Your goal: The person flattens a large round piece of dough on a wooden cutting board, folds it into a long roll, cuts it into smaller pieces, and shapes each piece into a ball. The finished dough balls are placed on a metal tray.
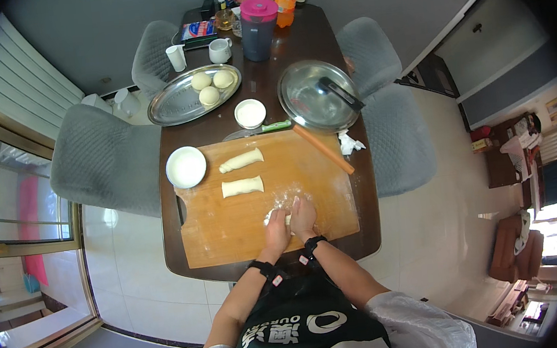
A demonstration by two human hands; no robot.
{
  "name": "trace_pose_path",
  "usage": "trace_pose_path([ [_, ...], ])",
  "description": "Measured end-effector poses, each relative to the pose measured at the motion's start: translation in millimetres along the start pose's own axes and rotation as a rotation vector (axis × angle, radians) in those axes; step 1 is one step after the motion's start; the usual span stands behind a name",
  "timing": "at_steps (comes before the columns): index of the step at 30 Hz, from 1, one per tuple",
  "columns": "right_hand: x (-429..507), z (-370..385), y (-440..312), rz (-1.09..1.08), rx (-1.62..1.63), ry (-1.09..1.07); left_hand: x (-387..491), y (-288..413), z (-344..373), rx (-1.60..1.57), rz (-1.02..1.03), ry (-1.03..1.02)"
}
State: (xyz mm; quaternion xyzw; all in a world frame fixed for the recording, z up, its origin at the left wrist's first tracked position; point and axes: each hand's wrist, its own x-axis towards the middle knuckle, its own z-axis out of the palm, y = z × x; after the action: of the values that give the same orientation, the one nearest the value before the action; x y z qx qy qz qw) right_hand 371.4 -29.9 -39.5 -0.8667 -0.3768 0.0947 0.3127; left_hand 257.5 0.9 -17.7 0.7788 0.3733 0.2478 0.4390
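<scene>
Both hands meet over a floured patch near the front of the wooden cutting board [209, 236]. Between and under them is a piece of dough [288, 219], mostly hidden by the fingers. My left hand [277, 230] grips its left side, and my right hand [304, 217] is closed over its right side. Loose flour is scattered just beyond the fingers. Farther up the board lie two pale dough pieces: a flattened roll [242, 186] and a tapered roll [241, 161] above it.
A rolling pin [324, 149] slants across the board's right corner. Behind the board lie a green-handled knife [276, 126] and a small white bowl [250, 114]. A bowl of flour [186, 167] overlaps the left corner. Beyond are a steel tray [171, 104] with dough balls and a lidded pan [300, 91].
</scene>
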Motion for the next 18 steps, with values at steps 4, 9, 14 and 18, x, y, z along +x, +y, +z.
trace_pose_path([
  [4,8,-1,-4,-0.232,-0.128,-0.103,-5,-20,3,-0.009,-0.076,0.044],
  [9,25,9,4,-0.169,0.029,-0.058,18,-22,-9,0.008,0.014,-0.052],
  [14,10,-37,22,0.304,0.266,-0.196,0,15,0,0.012,0.24,-0.154],
  [18,5,-34,29,-0.05,-0.02,-0.018,-6,15,27,-0.016,0.254,-0.022],
])
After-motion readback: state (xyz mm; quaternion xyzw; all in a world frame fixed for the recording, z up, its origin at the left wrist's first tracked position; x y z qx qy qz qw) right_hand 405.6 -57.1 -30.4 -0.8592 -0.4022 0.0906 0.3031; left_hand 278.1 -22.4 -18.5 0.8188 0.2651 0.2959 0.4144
